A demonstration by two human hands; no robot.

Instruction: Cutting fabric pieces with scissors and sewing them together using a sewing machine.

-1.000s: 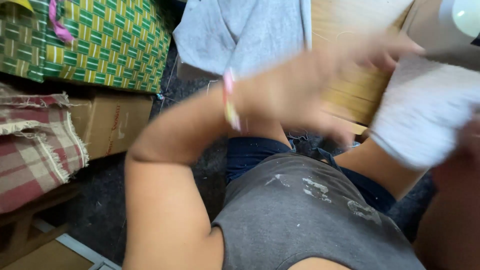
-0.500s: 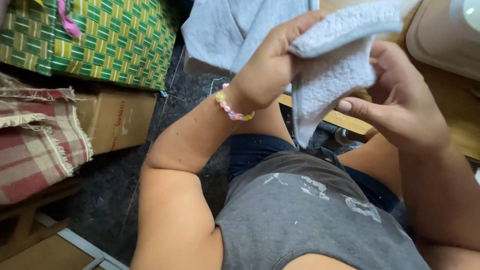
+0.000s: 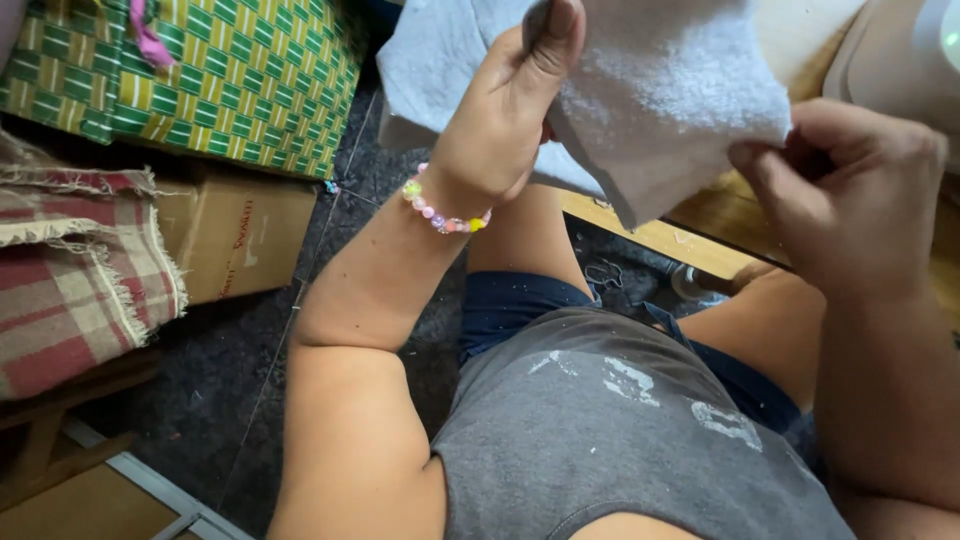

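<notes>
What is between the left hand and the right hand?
In the head view, a folded pale towel spans the stretch between the left hand and the right hand; both hands grip it.

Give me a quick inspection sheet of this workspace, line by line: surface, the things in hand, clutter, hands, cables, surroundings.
Surface: wooden table edge ahead of the knees; dark carpet below.
Things in hand: white towel, held up between both hands, one corner hanging down.
Clutter: grey cloth behind the towel; small bits on the carpet.
Hands: left hand grips the towel's left edge, thumb up, bead bracelet on the wrist; right hand pinches its right edge.
Cables: nothing seen.
Surroundings: green and yellow woven bag, cardboard box, red plaid cloth with frayed edge, pale rounded machine at upper right.
</notes>
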